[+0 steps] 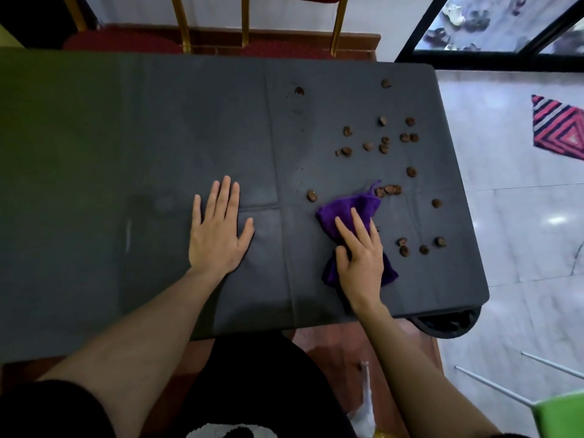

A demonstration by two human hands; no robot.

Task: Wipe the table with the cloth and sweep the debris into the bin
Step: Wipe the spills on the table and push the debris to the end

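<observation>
1. Pressing right hand (360, 257) onto purple cloth (350, 216); fingers (360, 226) stretched on top, thumb curled into a fold; bunched on table (126, 153), right of centre.
2. Resting left hand (218, 229) flat, fingers spread, holding nothing.
3. Scattered brown debris (384, 143) beyond and right of cloth; some touching its far edge.
4. Showing dark bin (442, 325) rim under near-right corner.

The setting resembles a banquet or function room. Indicators: gold-coloured metal chair frames with red upholstered seats (123, 42) behind the dark grey cloth-covered counter (158, 137), a glossy white tiled floor (505, 216), and a black-framed glass partition (474, 55).
</observation>
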